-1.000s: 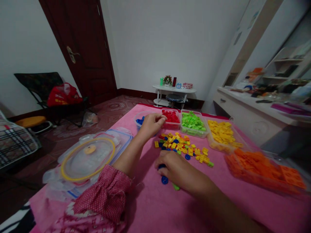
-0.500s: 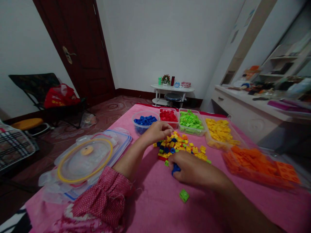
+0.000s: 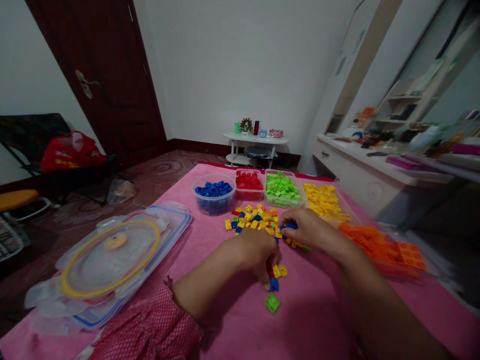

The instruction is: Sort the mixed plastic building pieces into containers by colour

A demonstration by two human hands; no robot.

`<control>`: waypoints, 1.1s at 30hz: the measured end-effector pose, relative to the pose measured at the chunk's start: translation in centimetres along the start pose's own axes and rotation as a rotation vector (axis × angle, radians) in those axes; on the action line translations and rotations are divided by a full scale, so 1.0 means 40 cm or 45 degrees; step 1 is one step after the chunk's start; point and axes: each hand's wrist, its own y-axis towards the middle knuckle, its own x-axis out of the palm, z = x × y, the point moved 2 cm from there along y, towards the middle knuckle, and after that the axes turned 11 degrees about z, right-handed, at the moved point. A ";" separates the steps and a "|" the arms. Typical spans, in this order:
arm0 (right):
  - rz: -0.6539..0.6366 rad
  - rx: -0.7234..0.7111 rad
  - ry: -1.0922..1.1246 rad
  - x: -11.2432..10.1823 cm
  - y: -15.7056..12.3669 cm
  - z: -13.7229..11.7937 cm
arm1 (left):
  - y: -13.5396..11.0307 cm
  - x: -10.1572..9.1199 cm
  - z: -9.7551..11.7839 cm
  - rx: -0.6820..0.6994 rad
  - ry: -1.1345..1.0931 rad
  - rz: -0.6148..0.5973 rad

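Note:
Near the front of the loose pile, my left hand (image 3: 257, 250) reaches down with its fingers curled. Its thumb and fingertips close on small building bricks, among them a blue brick (image 3: 274, 285) and a red one mostly hidden. Yellow bricks (image 3: 280, 271) lie right beside those fingertips. My right hand (image 3: 309, 225) is at the pile's right edge, its fingers bent round blue building bricks (image 3: 288, 227); how many is hidden. The mixed pile (image 3: 255, 216) is mainly yellow with some blue, red, orange and green. A green brick (image 3: 272, 303) lies alone in front.
Behind the pile stand tubs of blue (image 3: 214, 189), red (image 3: 249, 181) and green bricks (image 3: 282, 186). Yellow (image 3: 324, 200) and orange bricks (image 3: 378, 245) fill containers on the right. Stacked clear lids (image 3: 112, 265) lie on the pink cloth (image 3: 232, 325) at left.
My left hand has come down from behind the pile to its front. The right hand has moved right and back with blue in its fingers. Yellow, red and blue bricks now show near the green one.

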 end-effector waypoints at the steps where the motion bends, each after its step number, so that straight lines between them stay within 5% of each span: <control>1: -0.015 0.001 -0.006 0.009 0.000 -0.004 | 0.000 0.001 0.020 -0.009 0.085 0.000; 6: -0.077 0.028 -0.099 0.055 -0.002 -0.010 | 0.012 0.038 0.092 -0.047 0.329 0.008; 11: -0.106 0.141 -0.257 0.085 -0.002 -0.012 | 0.027 0.065 0.108 -0.057 0.392 0.096; 16: -0.142 0.150 -0.265 0.100 -0.003 -0.015 | 0.007 0.020 0.097 -0.109 0.318 0.069; 20: -0.084 0.054 -0.241 0.106 -0.014 -0.016 | -0.019 -0.025 0.040 -0.107 0.184 0.075; 24: -0.094 0.002 -0.141 0.088 -0.023 0.000 | -0.011 -0.028 -0.052 -0.105 -0.327 0.129; 30: 0.056 -0.008 -0.112 -0.005 -0.015 -0.022 | 0.039 0.018 -0.106 -0.610 -1.280 0.619; 33: 0.160 -0.081 -0.002 -0.029 -0.012 -0.079 | 0.054 0.045 -0.084 -0.698 -1.646 0.485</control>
